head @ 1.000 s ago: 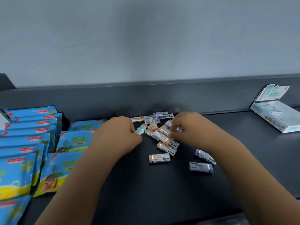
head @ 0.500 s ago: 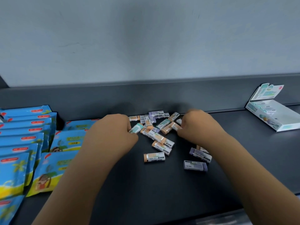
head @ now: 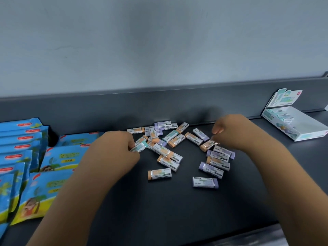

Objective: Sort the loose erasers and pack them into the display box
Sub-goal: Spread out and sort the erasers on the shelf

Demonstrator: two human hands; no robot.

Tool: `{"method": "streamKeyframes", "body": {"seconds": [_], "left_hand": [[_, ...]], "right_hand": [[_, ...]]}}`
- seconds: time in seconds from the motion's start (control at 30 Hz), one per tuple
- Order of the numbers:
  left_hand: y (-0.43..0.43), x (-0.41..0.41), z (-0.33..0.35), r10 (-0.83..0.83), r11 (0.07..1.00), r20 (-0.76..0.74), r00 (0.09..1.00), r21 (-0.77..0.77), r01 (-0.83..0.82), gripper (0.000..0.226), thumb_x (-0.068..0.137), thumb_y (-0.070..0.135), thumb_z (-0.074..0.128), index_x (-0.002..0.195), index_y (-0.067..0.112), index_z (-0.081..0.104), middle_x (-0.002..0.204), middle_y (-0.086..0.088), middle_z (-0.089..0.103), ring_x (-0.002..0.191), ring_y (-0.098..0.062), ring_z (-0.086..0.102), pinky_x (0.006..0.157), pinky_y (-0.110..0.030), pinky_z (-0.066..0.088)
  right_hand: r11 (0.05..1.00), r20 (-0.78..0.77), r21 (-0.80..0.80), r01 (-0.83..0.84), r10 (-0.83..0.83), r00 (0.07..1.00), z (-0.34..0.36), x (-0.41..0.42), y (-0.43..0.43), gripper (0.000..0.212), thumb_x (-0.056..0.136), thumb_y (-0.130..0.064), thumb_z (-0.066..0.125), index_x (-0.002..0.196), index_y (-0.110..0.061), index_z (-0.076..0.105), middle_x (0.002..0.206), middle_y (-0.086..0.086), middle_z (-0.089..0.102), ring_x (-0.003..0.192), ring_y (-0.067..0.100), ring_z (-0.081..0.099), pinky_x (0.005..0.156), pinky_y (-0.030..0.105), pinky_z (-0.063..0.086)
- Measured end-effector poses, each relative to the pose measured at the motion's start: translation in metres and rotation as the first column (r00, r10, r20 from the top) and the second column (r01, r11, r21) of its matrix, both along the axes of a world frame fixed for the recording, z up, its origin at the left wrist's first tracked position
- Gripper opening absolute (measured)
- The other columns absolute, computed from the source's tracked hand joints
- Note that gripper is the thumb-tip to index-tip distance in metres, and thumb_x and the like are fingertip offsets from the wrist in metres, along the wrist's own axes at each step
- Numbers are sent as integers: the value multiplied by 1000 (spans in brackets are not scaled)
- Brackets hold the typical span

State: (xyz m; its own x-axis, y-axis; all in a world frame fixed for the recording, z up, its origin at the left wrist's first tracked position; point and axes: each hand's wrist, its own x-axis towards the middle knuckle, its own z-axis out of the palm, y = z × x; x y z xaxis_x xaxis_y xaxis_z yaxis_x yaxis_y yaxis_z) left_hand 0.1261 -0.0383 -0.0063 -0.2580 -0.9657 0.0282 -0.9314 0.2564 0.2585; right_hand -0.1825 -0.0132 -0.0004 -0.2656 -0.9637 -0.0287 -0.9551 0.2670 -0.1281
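Loose erasers (head: 175, 140) (orange, purple, teal) lie scattered on the counter (head: 159, 206). The left hand (head: 113, 150) curls round 1 teal eraser (head: 140, 147); the right hand (head: 232, 132) seemingly pinches 1 orange eraser (head: 207, 145). The display box (head: 305, 126) sits far right, blue packets (head: 21, 150) left.

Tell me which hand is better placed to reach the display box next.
Right hand: it pinches an orange eraser and sits nearer the display box; the left hand, holding a teal eraser, is farther.
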Motion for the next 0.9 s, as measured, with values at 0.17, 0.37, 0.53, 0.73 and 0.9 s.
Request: {"method": "streamKeyframes", "body": {"seconds": [0.17, 0.37, 0.53, 0.73, 0.9], "left_hand": [[-3, 0, -4, -10, 1000, 19, 1000, -8, 10, 7, 83, 36, 64, 81, 29, 63, 83, 9, 65, 77, -10, 60, 67, -31, 52], [-5, -1, -4, -26, 1000, 56, 998, 16, 25, 8, 85, 38, 64, 90, 32, 64, 88, 11, 65, 81, -8, 60, 64, -27, 47], [-4, -3, -6, -38, 999, 43, 998, 22, 37, 7, 84, 37, 66, 88, 31, 65, 87, 11, 66, 81, -9, 61, 73, -32, 55], [-3, -6, -8, -57, 998, 44, 997, 39, 55, 9, 81, 40, 68, 85, 33, 63, 86, 13, 64, 81, -9, 61, 78, -35, 56], [-1, -11, -5, -74, 996, 62, 995, 52, 71, 9, 82, 38, 68, 87, 33, 63, 89, 12, 64, 85, -11, 61, 80, -36, 56]], "right_hand": [[998, 64, 56, 3, -7, 998, 4, -7, 2, 20, 82, -21, 74, 100, -29, 75, 105, -7, 72, 102, 18, 66, 89, 31, 54], [998, 199, 4, -69, 67, 978, -3, -4, 2, 21, 80, -20, 79, 99, -29, 77, 97, -12, 72, 94, 10, 67, 77, 23, 50], [996, 411, -64, -65, 86, 908, -4, -5, 8, 21, 81, -15, 79, 96, -31, 79, 94, -13, 75, 87, 3, 70, 79, 23, 56], [995, 459, -68, -74, 97, 883, -7, -9, 13, 25, 79, -13, 80, 93, -34, 78, 87, -19, 73, 73, -6, 68, 64, 16, 52], [987, 423, -100, -124, 155, 893, -8, -2, 14, 23, 77, -22, 85, 93, -35, 76, 81, -18, 69, 69, -14, 62, 59, 9, 41]]}}
